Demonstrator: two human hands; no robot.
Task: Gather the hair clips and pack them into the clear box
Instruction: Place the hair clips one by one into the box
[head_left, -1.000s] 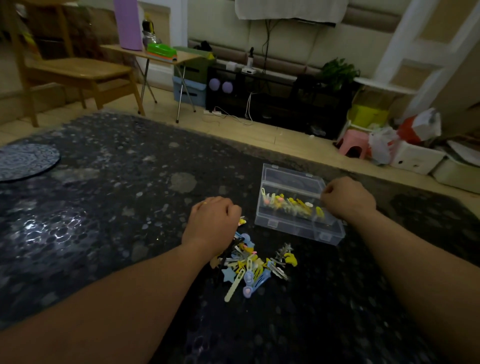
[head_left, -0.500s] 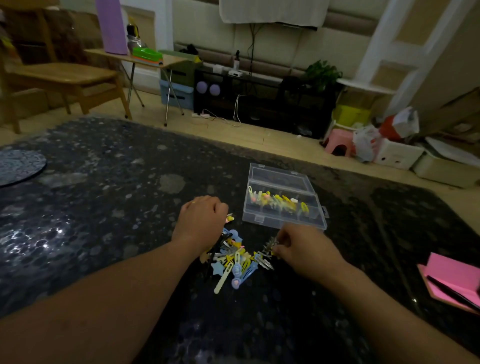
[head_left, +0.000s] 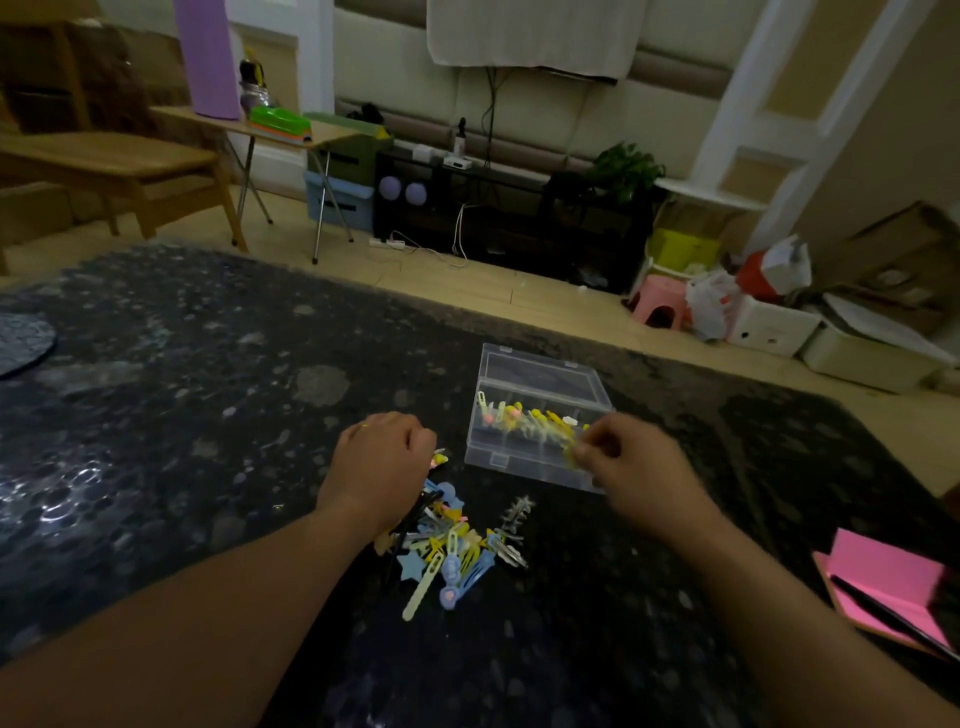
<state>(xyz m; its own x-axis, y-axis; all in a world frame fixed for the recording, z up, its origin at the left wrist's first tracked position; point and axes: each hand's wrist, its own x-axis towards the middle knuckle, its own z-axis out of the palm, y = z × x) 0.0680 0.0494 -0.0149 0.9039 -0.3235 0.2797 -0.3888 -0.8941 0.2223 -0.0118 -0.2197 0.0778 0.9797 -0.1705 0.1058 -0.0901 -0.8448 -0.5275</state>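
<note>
Right hand (head_left: 623, 467) pinches yellow hair clip (head_left: 572, 453) at clear box (head_left: 524, 463) near-right corner — compartments just beyond fingertips. Left hand (head_left: 379, 457) curled on clip pile (head_left: 457, 545) — hold unclear.

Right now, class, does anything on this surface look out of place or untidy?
Only the hair clips: a tangled heap lies loose on the dark speckled surface beside the clear box, whose lid is open. Nothing looks broken.

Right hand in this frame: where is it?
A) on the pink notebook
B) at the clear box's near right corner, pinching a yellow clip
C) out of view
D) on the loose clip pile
B: the right hand pinches a yellow clip at the clear box's near right corner, apart from the loose pile.
</note>
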